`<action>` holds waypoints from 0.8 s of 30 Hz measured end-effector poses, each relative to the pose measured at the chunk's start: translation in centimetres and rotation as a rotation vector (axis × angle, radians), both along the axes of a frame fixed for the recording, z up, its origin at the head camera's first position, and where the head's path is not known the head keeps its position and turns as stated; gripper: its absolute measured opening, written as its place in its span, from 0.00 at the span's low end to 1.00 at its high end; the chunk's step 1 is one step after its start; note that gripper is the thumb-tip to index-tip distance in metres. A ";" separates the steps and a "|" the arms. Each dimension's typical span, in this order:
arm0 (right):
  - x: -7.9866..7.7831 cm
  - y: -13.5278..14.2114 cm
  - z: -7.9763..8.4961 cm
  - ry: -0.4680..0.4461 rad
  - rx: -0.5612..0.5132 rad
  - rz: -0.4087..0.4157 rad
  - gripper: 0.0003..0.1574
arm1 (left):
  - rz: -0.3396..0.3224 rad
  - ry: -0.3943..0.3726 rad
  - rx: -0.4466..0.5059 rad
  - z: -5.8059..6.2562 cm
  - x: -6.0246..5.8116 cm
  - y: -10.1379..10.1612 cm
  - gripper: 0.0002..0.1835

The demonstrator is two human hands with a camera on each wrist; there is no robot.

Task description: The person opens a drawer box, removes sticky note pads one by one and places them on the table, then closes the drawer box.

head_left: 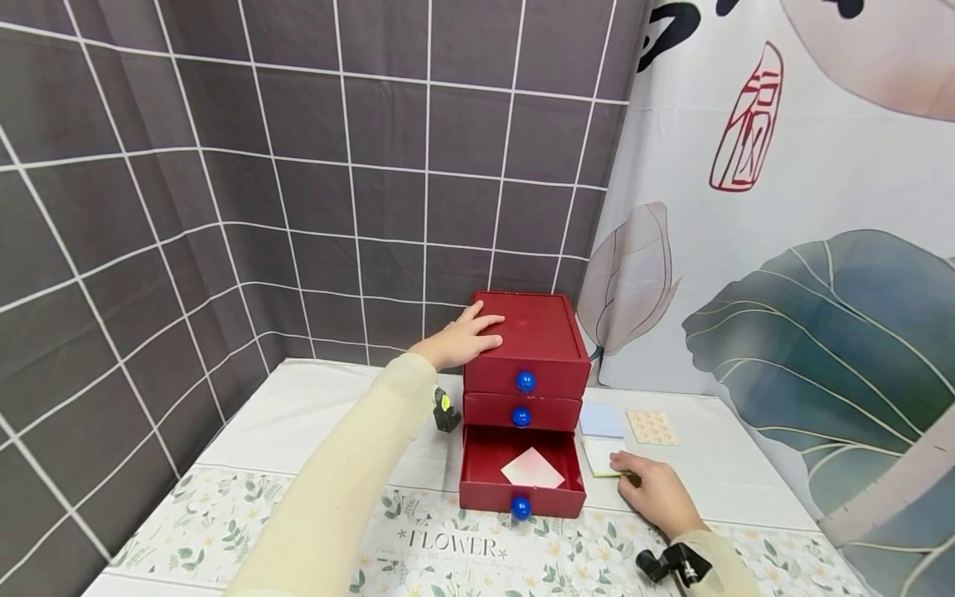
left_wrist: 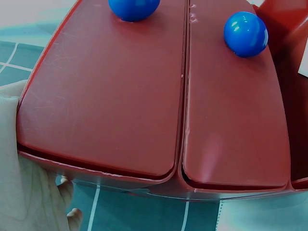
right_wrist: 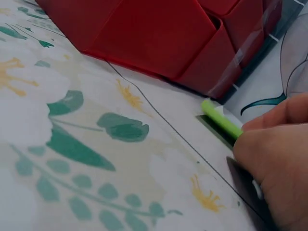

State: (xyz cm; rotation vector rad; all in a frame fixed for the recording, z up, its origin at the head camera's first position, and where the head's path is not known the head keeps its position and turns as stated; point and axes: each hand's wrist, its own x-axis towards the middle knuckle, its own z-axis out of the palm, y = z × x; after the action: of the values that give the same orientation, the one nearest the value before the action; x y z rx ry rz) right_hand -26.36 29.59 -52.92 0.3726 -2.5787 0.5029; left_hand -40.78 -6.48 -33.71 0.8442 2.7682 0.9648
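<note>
A red drawer cabinet with blue round knobs stands against the back; its bottom drawer is pulled out. A pale pink square of paper lies inside that drawer. My left hand rests on the cabinet's top at the left edge, fingers spread. To the right of the cabinet, my right hand pinches the near edge of a white notepad. In the right wrist view the pad's edge looks bright green between thumb and finger, tilted up a little.
A light blue pad lies just behind the white one. Farther right is a beige patterned square. The upper drawer and middle drawer are closed. A flower-print cloth covers the table's front; curtains hang behind.
</note>
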 end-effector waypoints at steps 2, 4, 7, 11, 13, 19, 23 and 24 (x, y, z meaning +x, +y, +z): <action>0.0 0.0 0.1 -0.029 0.018 -0.007 0.15 | -0.002 -0.002 0.001 0.0 0.0 0.0 0.31; 0.1 0.0 0.1 -0.062 0.018 -0.011 0.14 | -0.003 -0.003 0.001 0.0 0.0 0.0 0.31; 0.2 0.0 0.3 -0.097 0.012 -0.026 0.14 | -0.008 -0.004 -0.003 0.0 0.1 0.1 0.31; 0.5 -0.1 0.6 -0.113 0.028 -0.043 0.13 | -0.011 -0.003 -0.010 0.1 0.2 0.2 0.31; 0.6 -0.2 0.7 -0.117 0.036 -0.048 0.13 | -0.012 -0.004 -0.011 0.1 0.2 0.2 0.31; 0.4 -0.6 1.3 -0.062 0.122 -0.013 0.11 | -0.005 -0.004 -0.010 0.4 0.4 0.1 0.31; -0.2 -1.7 2.6 0.164 0.164 0.059 0.09 | 0.000 -0.006 -0.007 0.5 0.5 0.0 0.31; -0.3 -2.2 3.2 0.235 0.164 0.086 0.09 | 0.002 -0.005 -0.009 0.5 0.5 0.0 0.31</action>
State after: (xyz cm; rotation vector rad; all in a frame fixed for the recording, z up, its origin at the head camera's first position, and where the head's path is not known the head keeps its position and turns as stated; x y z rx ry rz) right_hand -26.67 27.40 -49.76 0.5656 -2.3886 0.2590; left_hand -40.24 -6.49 -33.17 0.8364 2.7672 0.9533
